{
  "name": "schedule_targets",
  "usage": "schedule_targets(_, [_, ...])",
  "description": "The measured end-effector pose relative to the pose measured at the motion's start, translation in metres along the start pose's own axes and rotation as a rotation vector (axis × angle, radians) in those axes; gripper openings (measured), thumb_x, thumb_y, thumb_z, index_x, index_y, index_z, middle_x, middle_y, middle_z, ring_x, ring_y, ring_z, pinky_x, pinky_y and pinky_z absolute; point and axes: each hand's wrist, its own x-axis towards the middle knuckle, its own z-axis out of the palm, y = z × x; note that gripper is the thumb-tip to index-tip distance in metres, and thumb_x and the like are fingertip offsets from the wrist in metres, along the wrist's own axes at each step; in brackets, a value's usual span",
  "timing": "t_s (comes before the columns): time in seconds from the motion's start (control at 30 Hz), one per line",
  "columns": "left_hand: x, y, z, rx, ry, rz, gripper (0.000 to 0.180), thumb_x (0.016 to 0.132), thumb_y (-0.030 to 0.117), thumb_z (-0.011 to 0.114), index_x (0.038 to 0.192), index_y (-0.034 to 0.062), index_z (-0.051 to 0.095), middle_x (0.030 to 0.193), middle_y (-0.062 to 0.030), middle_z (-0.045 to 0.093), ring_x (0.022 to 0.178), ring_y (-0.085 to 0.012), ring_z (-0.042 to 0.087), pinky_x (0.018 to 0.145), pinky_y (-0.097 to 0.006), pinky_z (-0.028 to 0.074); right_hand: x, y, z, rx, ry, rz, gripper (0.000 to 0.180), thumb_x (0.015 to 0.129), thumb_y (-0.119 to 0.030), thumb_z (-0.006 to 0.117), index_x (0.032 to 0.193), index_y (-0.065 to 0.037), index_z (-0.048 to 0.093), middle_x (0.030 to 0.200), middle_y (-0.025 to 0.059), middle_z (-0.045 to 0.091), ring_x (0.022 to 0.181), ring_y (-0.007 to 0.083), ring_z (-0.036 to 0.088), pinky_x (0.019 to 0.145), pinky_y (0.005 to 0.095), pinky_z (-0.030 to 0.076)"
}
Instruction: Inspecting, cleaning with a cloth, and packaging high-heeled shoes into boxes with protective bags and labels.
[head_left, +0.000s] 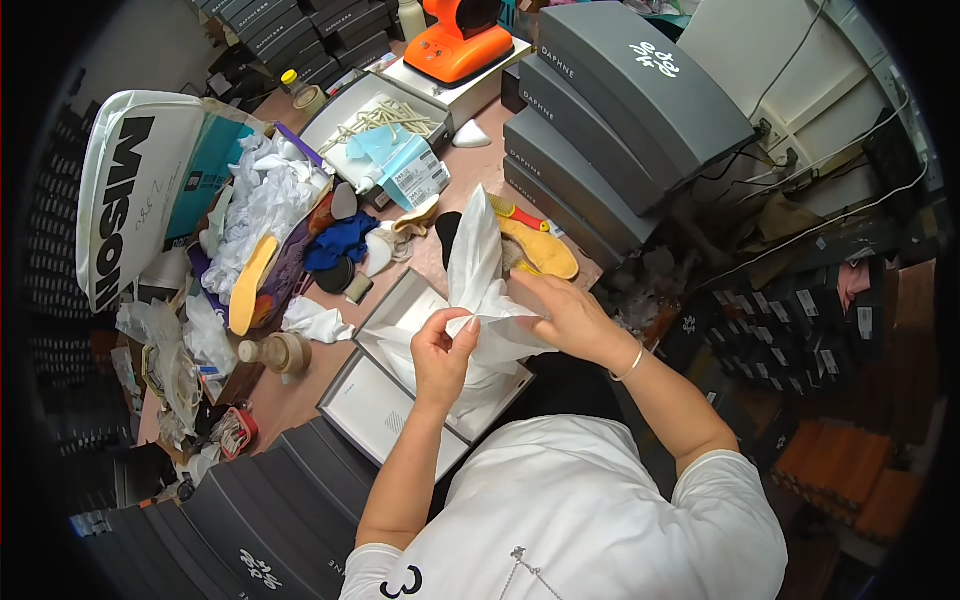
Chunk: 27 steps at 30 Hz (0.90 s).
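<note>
White tissue paper (475,255) rises in a crumpled peak out of an open grey shoe box (400,300) in front of me. My left hand (442,355) is closed, pinching the tissue between thumb and fingertips. On the other side of the paper, my right hand (575,318) has its fingers stretched out against the tissue's edge. A bundle wrapped in the same paper fills the box, and its contents are hidden. The box's lid (385,400), pale inside, lies at the near left of the box, below my left forearm.
Grey shoe boxes (590,130) are stacked at the far right, with more boxes (270,490) at lower left. A tray of pale sticks (385,125), an orange device (458,50), yellow insoles (540,248), a bottle (280,352) and a heap of crumpled paper (265,190) crowd the table.
</note>
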Motion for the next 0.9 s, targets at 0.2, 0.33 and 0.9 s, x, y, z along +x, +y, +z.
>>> schedule_targets(0.2, [0.027,0.031,-0.017,0.043,-0.034,0.005,0.020,0.086,-0.002,0.054,0.102,-0.0019,0.064,0.077,-0.0008,0.060,0.063,-0.0055,0.052,0.058,-0.019,0.042,0.032,-0.008,-0.022,0.059,0.142,-0.115,0.016,0.079,-0.002,0.055,0.093,0.003,0.063,0.085,0.0204,0.063,0.082,0.0376,0.062,0.073,0.0407,0.049])
schedule_targets(0.33, [0.035,0.048,-0.018,0.007,-0.062,0.083,0.026,0.090,-0.002,0.050,0.112,-0.0027,0.063,0.072,0.0005,0.057,0.060,-0.0041,0.048,0.054,-0.018,0.038,0.040,-0.022,-0.045,-0.111,0.084,-0.142,0.016,0.080,-0.006,0.059,0.094,0.000,0.064,0.083,0.0168,0.063,0.080,0.0339,0.063,0.070,0.0387,0.050])
schedule_targets(0.9, [0.013,0.035,-0.036,-0.069,-0.155,0.065,0.032,0.097,0.021,0.050,0.115,-0.0025,0.061,0.073,-0.0010,0.057,0.064,-0.0085,0.051,0.060,-0.022,0.043,0.074,-0.030,-0.004,0.028,-0.131,-0.310,0.036,0.073,0.002,0.057,0.107,-0.004,0.064,0.087,0.0163,0.064,0.083,0.0328,0.062,0.073,0.0371,0.049])
